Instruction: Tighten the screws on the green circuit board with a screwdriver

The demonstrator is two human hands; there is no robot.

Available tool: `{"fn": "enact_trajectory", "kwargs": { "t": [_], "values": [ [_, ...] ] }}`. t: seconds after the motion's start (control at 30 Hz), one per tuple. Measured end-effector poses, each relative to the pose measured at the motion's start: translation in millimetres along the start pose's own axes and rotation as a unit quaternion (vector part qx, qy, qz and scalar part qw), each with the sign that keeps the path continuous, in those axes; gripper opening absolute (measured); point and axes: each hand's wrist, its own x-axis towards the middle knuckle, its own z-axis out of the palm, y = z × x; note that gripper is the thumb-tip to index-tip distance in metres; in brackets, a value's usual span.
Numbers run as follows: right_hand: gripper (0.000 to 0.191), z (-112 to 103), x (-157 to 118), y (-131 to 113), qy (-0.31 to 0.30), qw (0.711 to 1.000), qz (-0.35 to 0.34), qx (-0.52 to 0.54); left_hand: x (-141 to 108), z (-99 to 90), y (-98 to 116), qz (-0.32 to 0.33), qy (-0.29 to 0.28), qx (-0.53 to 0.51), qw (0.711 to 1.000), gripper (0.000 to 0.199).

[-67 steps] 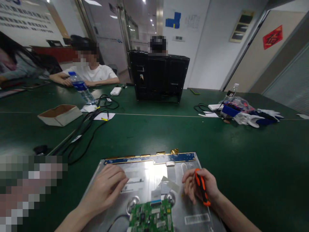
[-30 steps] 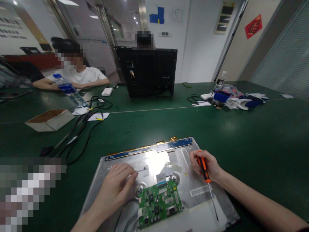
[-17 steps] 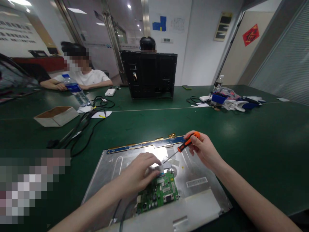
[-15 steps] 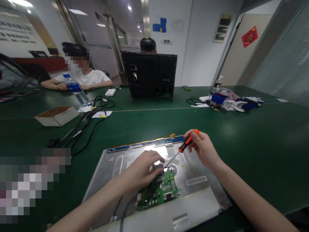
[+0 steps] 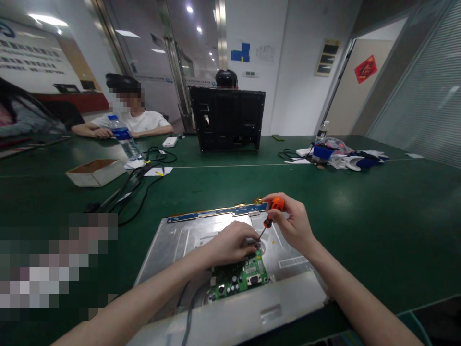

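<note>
"Left hand (image 5: pixel 236 240) and right hand (image 5: pixel 293 223) have both slid rightward over the green circuit board (image 5: pixel 239 281) since the earlier view, and the screwdriver (image 5: pixel 268 222) stands steeper, its tip now by the board's far right corner."

"Go from the left, then. What's there?"

"An open box (image 5: pixel 94 174) on the green surface (image 5: pixel 378 221), a water bottle (image 5: pixel 124 137) behind it, a person in a white shirt (image 5: pixel 146 122) beyond, then black cables (image 5: pixel 134 180) tangled beside some paper."

"And the left hand?"

"It lies over the board's far edge, fingers bent and held close together, their tips right beside the screwdriver's tip. Whether they pinch anything I cannot tell; the hand hides it."

"What is the board on?"

"The metal back of a panel (image 5: pixel 165 250), near its middle. A blue strip (image 5: pixel 216 213) runs along the panel's far edge."

"Right hand?"

"Its fingers pinch the orange-and-black handle, and the shaft slants down and left. I can't tell whether the tip touches the board."

"Anything further right?"

"A barcode label (image 5: pixel 291 261) on the panel, just left of the right forearm; well apart, across the surface, a blue box (image 5: pixel 322 151) with gloves (image 5: pixel 355 161) beside it."
</note>
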Motion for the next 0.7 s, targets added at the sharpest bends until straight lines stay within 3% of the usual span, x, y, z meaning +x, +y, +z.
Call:
{"fn": "enact_trajectory", "kwargs": {
  "t": [0.23, 0.7],
  "values": [
    [0.040, 6.5, -10.2, 6.2, 0.012, 0.998, -0.036, -0.042, 2.0, 8.9, -7.1, -0.010, -0.006, -0.003, 1.000, 0.013],
    [0.038, 8.6, -10.1, 7.3, -0.013, 1.000, -0.007, -0.009, 1.1, 14.5, -11.4, -0.018, 0.013, -0.035, 0.999, 0.015]
  ]
}}
